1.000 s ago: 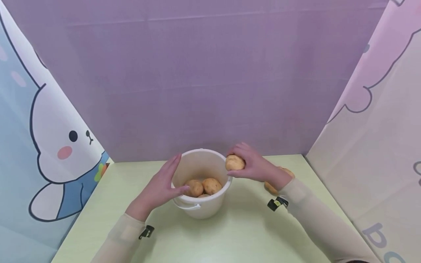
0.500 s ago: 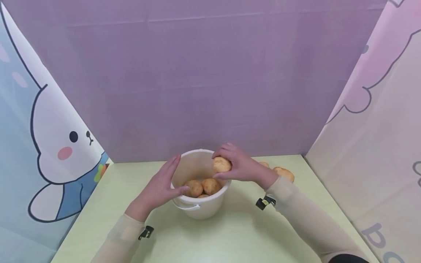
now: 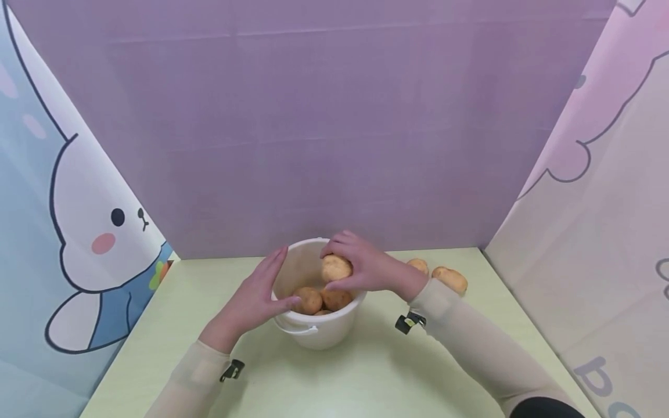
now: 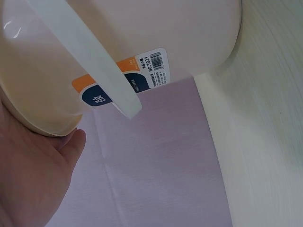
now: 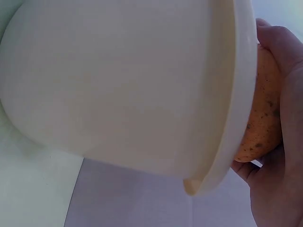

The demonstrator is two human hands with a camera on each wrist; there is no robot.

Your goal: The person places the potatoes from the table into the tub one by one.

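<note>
A white plastic bucket [image 3: 319,334] stands on the pale green table [image 3: 366,377], with several potatoes [image 3: 309,299] lying inside. My right hand [image 3: 366,268] grips one potato [image 3: 336,267] just above the bucket's open mouth; in the right wrist view that potato [image 5: 261,123] shows past the bucket's rim [image 5: 232,118], held by the hand [image 5: 284,156]. My left hand [image 3: 256,296] rests against the bucket's left side with straight fingers and the thumb over the rim. In the left wrist view the palm [image 4: 33,179] touches the bucket wall [image 4: 142,33] beside its handle [image 4: 90,61].
Two more potatoes [image 3: 450,278] [image 3: 418,265] lie on the table right of the bucket, near the back wall. A purple panel [image 3: 324,128] closes the back; cartoon-printed panels stand at the left [image 3: 78,232] and right [image 3: 601,232].
My right hand has carried the potato leftward from beside the bucket's right rim to over its opening and slightly lower. The left hand and the bucket have stayed put.
</note>
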